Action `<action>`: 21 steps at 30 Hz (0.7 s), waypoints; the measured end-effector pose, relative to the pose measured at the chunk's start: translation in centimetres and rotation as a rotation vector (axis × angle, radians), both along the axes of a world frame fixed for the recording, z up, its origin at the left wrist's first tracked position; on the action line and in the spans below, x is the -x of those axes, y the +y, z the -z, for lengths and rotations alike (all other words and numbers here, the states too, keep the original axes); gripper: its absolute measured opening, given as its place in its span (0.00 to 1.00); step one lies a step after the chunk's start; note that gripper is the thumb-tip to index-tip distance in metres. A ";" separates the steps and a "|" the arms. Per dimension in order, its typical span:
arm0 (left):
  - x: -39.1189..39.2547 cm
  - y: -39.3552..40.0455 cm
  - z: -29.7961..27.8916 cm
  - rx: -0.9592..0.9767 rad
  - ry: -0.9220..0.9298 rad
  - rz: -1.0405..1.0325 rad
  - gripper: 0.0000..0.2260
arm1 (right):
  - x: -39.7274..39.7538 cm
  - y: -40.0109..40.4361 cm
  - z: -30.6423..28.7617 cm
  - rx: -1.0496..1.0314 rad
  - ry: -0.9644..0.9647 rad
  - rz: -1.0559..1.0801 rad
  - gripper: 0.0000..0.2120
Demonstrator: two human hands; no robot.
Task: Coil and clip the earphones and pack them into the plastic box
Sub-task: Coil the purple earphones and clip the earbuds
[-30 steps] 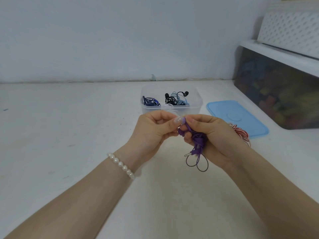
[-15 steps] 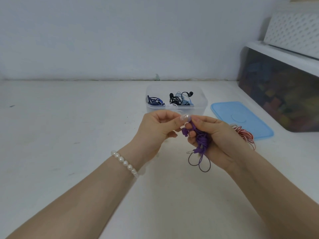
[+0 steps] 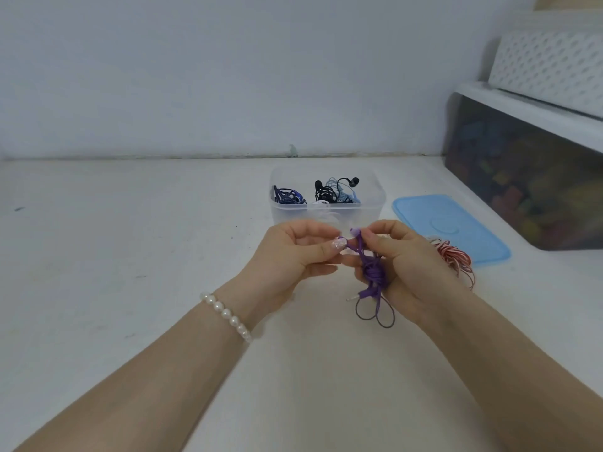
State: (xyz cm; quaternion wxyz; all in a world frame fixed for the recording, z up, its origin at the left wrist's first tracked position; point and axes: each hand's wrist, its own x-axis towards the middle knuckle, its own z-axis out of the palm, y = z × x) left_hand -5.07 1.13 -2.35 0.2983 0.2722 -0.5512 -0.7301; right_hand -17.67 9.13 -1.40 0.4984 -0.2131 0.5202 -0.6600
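A coiled bundle of purple earphones (image 3: 372, 272) hangs between both hands above the white table. My right hand (image 3: 401, 265) grips the wound middle of the coil, with two loops and the metal plug dangling below. My left hand (image 3: 293, 252) pinches the purple earbud end at the top of the bundle. Behind the hands stands the clear plastic box (image 3: 326, 212), holding dark blue, black and light blue coiled earphones.
A blue lid (image 3: 450, 226) lies flat to the right of the box. Red-and-white earphones (image 3: 455, 261) lie on the table behind my right wrist. A large dark storage bin (image 3: 528, 177) with a white lid stands at the far right.
Both hands have shifted slightly apart at the top of the bundle, and the earbud end now stands up between the fingertips. The coil stays in my right hand.
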 end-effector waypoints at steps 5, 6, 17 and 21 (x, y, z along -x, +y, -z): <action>0.2 0.1 0.3 0.128 -0.050 -0.055 0.04 | -0.1 0.1 0.4 -0.091 0.256 -0.041 0.10; 0.2 0.2 0.4 0.146 -0.055 -0.053 0.04 | -0.2 0.1 0.3 -0.099 0.280 -0.061 0.09; -0.5 -0.3 -0.5 0.043 -0.054 -0.016 0.05 | -0.3 0.1 0.3 -0.008 0.559 -0.034 0.00; -1.8 -1.7 -1.4 0.203 -0.177 -0.037 0.04 | 0.1 0.0 0.2 -0.020 0.543 -0.012 0.00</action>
